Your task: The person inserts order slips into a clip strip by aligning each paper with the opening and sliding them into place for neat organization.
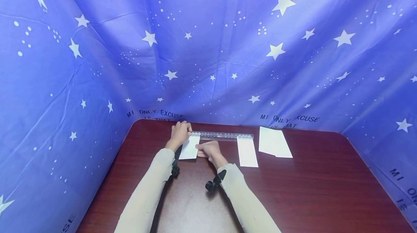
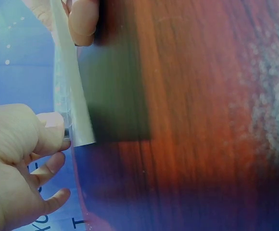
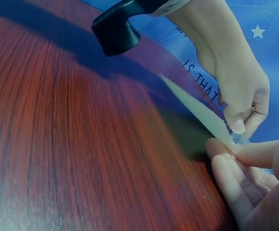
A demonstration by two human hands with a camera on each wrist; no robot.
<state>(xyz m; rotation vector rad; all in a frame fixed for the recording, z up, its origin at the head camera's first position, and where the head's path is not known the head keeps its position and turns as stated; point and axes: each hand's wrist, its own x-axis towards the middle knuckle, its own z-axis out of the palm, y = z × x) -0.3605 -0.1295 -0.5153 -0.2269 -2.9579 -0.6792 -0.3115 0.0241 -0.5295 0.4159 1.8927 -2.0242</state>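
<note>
In the head view my left hand (image 1: 179, 134) pinches the left end of a clear ruler (image 1: 224, 136), near the table's back edge. A white paper sheet (image 1: 190, 149) lies between my hands, its top meeting the ruler. My right hand (image 1: 210, 149) pinches the sheet's right edge between thumb and fingers. Both wrist views show the sheet (image 2: 82, 115) raised nearly edge-on above its shadow. Beyond it, the left hand's thumb and finger grip the ruler end (image 3: 238, 137). A narrow white paper strip (image 1: 248, 152) sits under or against the ruler's right end.
Overlapping white paper sheets (image 1: 275, 142) lie right of the ruler on the dark red wooden table (image 1: 319, 186). A blue curtain (image 1: 208, 52) with stars hangs around the back and sides. A black camera mount (image 1: 215, 182) is strapped at the right wrist.
</note>
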